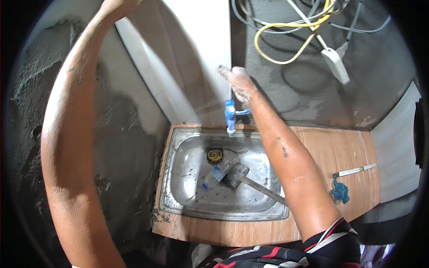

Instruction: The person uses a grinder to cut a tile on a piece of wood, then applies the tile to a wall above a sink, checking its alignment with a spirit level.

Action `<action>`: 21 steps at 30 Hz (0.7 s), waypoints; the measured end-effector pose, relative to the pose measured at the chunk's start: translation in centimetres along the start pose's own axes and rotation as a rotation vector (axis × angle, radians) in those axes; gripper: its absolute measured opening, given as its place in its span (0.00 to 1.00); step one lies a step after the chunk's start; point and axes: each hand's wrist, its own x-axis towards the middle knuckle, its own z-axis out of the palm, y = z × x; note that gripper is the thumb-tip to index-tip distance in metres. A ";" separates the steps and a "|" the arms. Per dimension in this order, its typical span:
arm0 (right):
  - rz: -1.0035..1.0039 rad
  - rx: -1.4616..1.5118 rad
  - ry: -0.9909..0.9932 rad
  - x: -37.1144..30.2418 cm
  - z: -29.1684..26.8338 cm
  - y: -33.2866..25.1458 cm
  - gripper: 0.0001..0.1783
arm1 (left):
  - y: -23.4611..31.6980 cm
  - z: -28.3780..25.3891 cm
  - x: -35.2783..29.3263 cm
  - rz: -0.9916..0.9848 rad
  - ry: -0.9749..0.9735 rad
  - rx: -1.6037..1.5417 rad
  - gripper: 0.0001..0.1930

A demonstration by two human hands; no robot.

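Observation:
A tall white panel (201, 40) stands against the back wall, behind the sink's far edge. My right hand (241, 82), whitened with dust or paste, is at the panel's right edge, its fingers curled in and its thumb against the panel. Only part of my left hand (123, 6) shows at the top, by the panel's left side; its fingers are cut off. Just below my right hand, a blue tap (230, 116) rises over the steel sink (178, 138). In the basin lie a hammer (237, 175), a tape measure (215, 155) and a clear plastic bottle (216, 175).
Yellow and grey cables (286, 60) hang at the upper right with a white power strip (335, 66). A small spirit level (356, 170) and a blue cloth or scrubber (340, 191) lie on the wood-patterned counter (330, 145). Rough grey plaster (114, 116) covers the left wall.

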 end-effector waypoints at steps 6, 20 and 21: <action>-0.042 -0.494 -0.296 1.9 -2.8 0.6 0.37 | -6.6 3.6 3.3 0.245 0.164 0.047 0.37; -0.551 -0.830 -0.430 3.0 -2.4 3.5 0.22 | -3.2 1.6 -0.3 0.089 0.099 0.036 0.35; -0.792 -0.918 -0.377 3.6 -3.6 3.9 0.20 | -1.9 0.5 -0.9 0.060 0.130 0.070 0.33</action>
